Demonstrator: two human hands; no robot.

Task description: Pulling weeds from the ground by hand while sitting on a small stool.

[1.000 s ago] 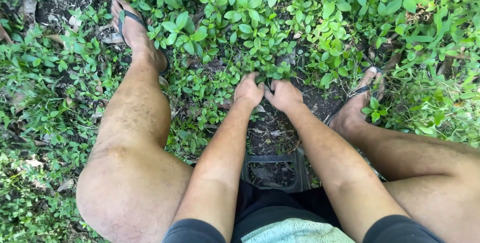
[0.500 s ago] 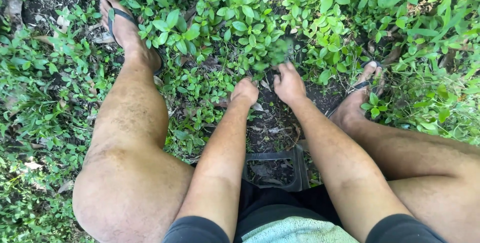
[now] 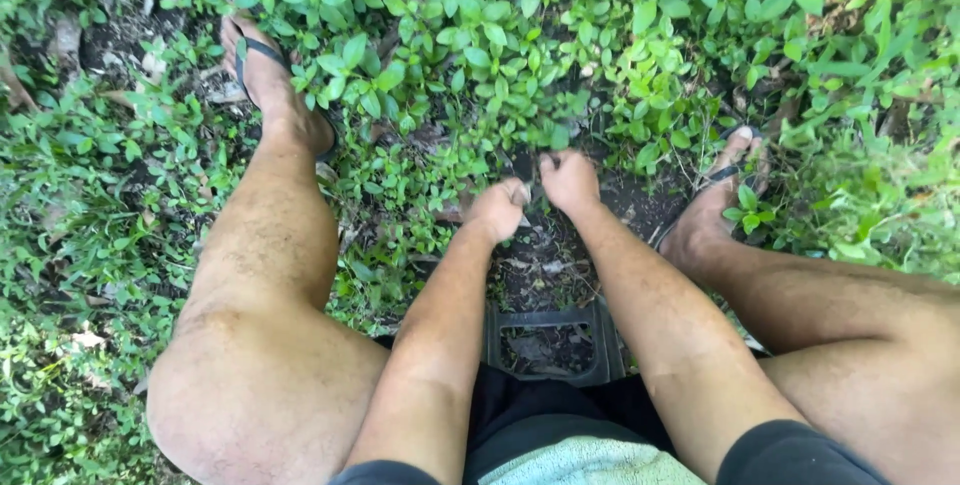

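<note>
I see that both hands have come back low after the pull half a second ago. The right hand [image 3: 568, 181] is curled shut at the base of the weeds [image 3: 520, 115], at 12 o'clock from the bare soil patch [image 3: 545, 255]. The left hand [image 3: 498, 209] is also closed, just beside it at 8 o'clock. The raised tuft is gone, so I judge one clump came out.
</note>
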